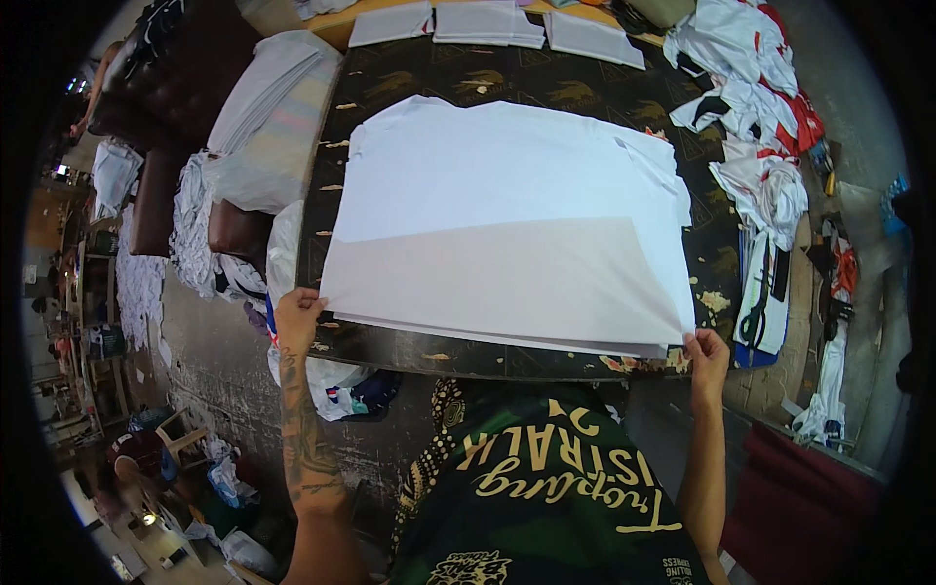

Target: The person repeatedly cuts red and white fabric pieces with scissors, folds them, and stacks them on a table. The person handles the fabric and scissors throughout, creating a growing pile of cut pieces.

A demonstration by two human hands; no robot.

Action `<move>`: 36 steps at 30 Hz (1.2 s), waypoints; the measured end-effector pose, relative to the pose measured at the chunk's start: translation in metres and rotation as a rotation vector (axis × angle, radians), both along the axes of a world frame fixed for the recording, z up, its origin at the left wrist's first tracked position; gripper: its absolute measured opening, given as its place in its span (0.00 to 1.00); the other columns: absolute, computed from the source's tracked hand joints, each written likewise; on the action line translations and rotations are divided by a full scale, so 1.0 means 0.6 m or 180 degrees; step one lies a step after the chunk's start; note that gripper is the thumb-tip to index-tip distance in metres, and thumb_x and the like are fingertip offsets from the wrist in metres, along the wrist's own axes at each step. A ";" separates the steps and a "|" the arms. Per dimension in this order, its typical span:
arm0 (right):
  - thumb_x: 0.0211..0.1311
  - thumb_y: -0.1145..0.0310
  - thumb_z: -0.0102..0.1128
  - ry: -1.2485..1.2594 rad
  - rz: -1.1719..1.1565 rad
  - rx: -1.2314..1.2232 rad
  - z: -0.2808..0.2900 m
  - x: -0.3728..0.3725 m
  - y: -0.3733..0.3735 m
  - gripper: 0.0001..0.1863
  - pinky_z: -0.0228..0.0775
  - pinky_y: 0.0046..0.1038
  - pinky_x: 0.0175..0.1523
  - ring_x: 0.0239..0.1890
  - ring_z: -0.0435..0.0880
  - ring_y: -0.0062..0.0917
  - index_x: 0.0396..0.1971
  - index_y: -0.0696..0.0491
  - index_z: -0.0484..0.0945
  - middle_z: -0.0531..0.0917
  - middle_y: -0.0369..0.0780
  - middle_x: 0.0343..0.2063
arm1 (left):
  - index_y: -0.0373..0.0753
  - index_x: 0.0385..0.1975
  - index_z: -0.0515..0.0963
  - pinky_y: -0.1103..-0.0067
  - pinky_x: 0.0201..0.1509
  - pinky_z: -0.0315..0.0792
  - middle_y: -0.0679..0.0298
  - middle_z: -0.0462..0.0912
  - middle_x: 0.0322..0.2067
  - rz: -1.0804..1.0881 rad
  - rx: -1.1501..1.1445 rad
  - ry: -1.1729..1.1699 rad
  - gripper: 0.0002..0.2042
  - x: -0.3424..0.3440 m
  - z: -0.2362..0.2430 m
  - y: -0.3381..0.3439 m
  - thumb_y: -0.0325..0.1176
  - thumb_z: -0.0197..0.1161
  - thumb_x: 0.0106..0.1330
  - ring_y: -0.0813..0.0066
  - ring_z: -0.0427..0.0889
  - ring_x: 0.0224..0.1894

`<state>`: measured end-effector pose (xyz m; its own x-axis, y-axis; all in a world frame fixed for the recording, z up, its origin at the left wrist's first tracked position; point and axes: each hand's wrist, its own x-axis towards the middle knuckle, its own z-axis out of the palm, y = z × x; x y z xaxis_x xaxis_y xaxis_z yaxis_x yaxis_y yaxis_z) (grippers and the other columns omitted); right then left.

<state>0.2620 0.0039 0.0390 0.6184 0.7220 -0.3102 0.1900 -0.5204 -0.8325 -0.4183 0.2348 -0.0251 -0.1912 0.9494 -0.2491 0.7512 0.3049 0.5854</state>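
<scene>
A white t-shirt (pixel 507 166) lies flat on a dark patterned table (pixel 390 83). Over its lower half lies a large pale sheet (pixel 507 278), stiff and smooth. My left hand (pixel 297 317) pinches the sheet's near left corner at the table's front edge. My right hand (pixel 704 353) pinches the near right corner. Both forearms come up from below, either side of my dark printed shirt.
Three folded white garments (pixel 487 21) lie in a row at the table's far edge. Piles of white cloth (pixel 263 117) stand at the left, with dark brown cushions (pixel 185 88). Red and white garments (pixel 760 107) are heaped at the right. A person (pixel 136 463) sits at the lower left.
</scene>
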 end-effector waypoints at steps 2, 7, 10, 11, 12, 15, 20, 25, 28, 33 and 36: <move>0.73 0.71 0.68 -0.0147 0.0114 0.0205 0.020 -0.003 0.009 0.06 0.65 0.18 0.34 0.28 0.76 0.10 0.37 0.57 0.83 0.83 0.29 0.27 | 0.34 0.45 0.80 0.75 0.34 0.81 0.59 0.88 0.28 0.0089 -0.0292 -0.0501 0.15 -0.002 0.011 0.007 0.33 0.76 0.65 0.69 0.89 0.31; 0.73 0.70 0.69 -0.0412 0.0063 0.0014 0.053 -0.004 0.017 0.07 0.68 0.17 0.39 0.31 0.76 0.09 0.38 0.59 0.83 0.83 0.29 0.29 | 0.34 0.45 0.77 0.83 0.27 0.79 0.63 0.86 0.30 0.0526 -0.0456 -0.1413 0.11 0.004 0.043 0.008 0.32 0.70 0.72 0.77 0.86 0.28; 0.73 0.70 0.69 -0.0548 0.0054 0.0036 0.055 0.002 0.005 0.07 0.69 0.18 0.41 0.33 0.78 0.10 0.38 0.59 0.84 0.84 0.29 0.30 | 0.33 0.46 0.77 0.82 0.26 0.78 0.61 0.87 0.31 0.0621 -0.0363 -0.1176 0.12 0.020 0.063 -0.004 0.31 0.71 0.71 0.77 0.86 0.26; 0.73 0.69 0.69 -0.0556 0.0033 -0.0057 0.051 0.004 -0.001 0.08 0.69 0.18 0.40 0.33 0.78 0.10 0.38 0.59 0.84 0.84 0.29 0.30 | 0.33 0.46 0.78 0.82 0.26 0.78 0.60 0.88 0.31 0.0640 -0.0291 -0.1096 0.12 0.026 0.065 -0.009 0.31 0.71 0.71 0.77 0.86 0.26; 0.73 0.69 0.69 -0.0567 0.0028 -0.0057 0.045 0.007 -0.007 0.08 0.69 0.18 0.40 0.32 0.77 0.11 0.38 0.59 0.84 0.84 0.30 0.30 | 0.32 0.47 0.78 0.82 0.26 0.78 0.60 0.88 0.31 0.0626 -0.0266 -0.1081 0.12 0.033 0.063 -0.015 0.31 0.71 0.71 0.77 0.87 0.26; 0.72 0.69 0.70 -0.0460 0.0054 0.0011 0.016 0.011 -0.026 0.08 0.69 0.19 0.39 0.31 0.77 0.11 0.37 0.59 0.84 0.84 0.30 0.29 | 0.32 0.47 0.78 0.82 0.25 0.78 0.59 0.89 0.31 0.0564 -0.0062 -0.0913 0.13 0.045 0.035 -0.032 0.30 0.71 0.70 0.76 0.88 0.26; 0.66 0.70 0.72 -0.0729 -0.0073 -0.0325 -0.048 0.000 -0.046 0.08 0.69 0.22 0.36 0.29 0.78 0.14 0.34 0.59 0.85 0.84 0.30 0.26 | 0.33 0.48 0.78 0.78 0.26 0.79 0.61 0.88 0.26 0.0475 0.0241 -0.0631 0.13 0.044 -0.020 -0.050 0.30 0.71 0.70 0.73 0.88 0.25; 0.68 0.69 0.72 0.0018 0.0039 -0.0192 -0.086 -0.004 -0.050 0.10 0.72 0.22 0.35 0.28 0.79 0.15 0.42 0.61 0.88 0.86 0.34 0.29 | 0.37 0.48 0.80 0.67 0.47 0.74 0.59 0.77 0.39 0.0340 0.1399 0.1127 0.13 0.140 -0.004 -0.050 0.30 0.73 0.67 0.62 0.79 0.41; 0.66 0.68 0.73 0.0108 0.0018 -0.0313 -0.074 -0.007 -0.046 0.12 0.75 0.23 0.35 0.29 0.82 0.16 0.42 0.60 0.89 0.86 0.34 0.28 | 0.38 0.48 0.81 0.68 0.48 0.75 0.60 0.80 0.39 -0.0323 0.1401 -0.0056 0.14 0.308 0.000 -0.039 0.29 0.73 0.65 0.65 0.79 0.40; 0.63 0.70 0.73 -0.1535 0.0683 -0.0431 0.002 -0.084 -0.007 0.13 0.80 0.36 0.42 0.34 0.88 0.37 0.46 0.57 0.87 0.88 0.45 0.36 | 0.38 0.60 0.79 0.60 0.70 0.68 0.54 0.79 0.58 -0.2561 0.1361 -0.0775 0.24 0.672 0.001 -0.015 0.33 0.75 0.64 0.53 0.76 0.63; 0.63 0.73 0.70 -0.1956 0.1542 -0.0118 0.053 -0.148 0.025 0.10 0.80 0.41 0.45 0.40 0.86 0.43 0.44 0.53 0.85 0.84 0.43 0.38 | 0.44 0.68 0.75 0.55 0.79 0.60 0.54 0.68 0.73 -0.4087 0.1723 -0.0531 0.27 0.861 0.044 0.040 0.33 0.69 0.68 0.50 0.65 0.76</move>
<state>0.1733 0.0189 0.0707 0.3057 0.9511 -0.0436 0.8241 -0.2873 -0.4882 0.0984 0.2590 0.0012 0.8671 0.4213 0.2657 0.2408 -0.8216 0.5167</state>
